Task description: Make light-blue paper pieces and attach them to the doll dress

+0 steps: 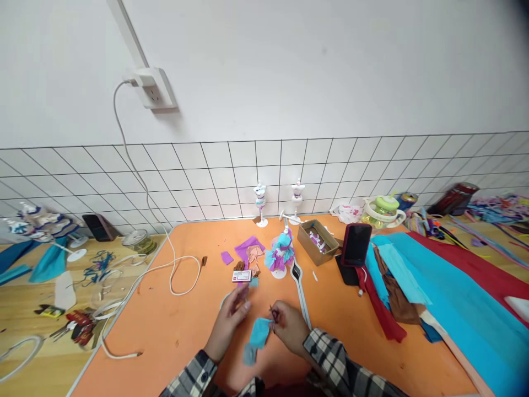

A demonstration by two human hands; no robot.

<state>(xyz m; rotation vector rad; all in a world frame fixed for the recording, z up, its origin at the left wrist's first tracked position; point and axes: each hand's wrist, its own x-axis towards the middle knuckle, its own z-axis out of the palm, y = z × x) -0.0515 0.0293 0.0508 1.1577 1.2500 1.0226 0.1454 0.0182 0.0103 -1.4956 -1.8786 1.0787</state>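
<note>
Pinched fingers of my right hand (287, 326) hold a small dark item at the upper right edge of a light blue fabric piece (260, 333); it is too small to name. A grey-blue scrap (249, 354) lies just below that piece. My left hand (232, 317) is raised to the left of the fabric, fingers slightly curled and apart, with nothing seen in it. Beyond the hands are a white labelled box (242, 276), purple fabric scraps (249, 246) and a small dress form (282, 251) dressed in blue and purple.
Two small mannequins (260, 203) stand by the tiled wall. Right of centre are a cardboard box (317, 242), a propped phone (356, 245) and long blue and red cloths (438, 275). A white cable (171, 275) crosses the left side of the orange table (165, 331).
</note>
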